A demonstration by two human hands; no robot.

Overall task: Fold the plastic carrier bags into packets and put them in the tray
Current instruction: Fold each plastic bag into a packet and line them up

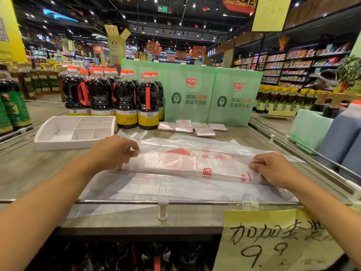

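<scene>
Both hands down on the bench point(29, 169) now: left hand point(115, 151) pinches one end of the carrier bag point(175, 163), right hand point(273, 169) presses the other. It's translucent white with red print, folded into a long strip. Four finished packets point(192, 127) lie beyond it; white tray point(58, 142) sits left

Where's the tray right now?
The white tray sits on the counter at far left, just beyond the left hand, beside the dark bottles.
</scene>
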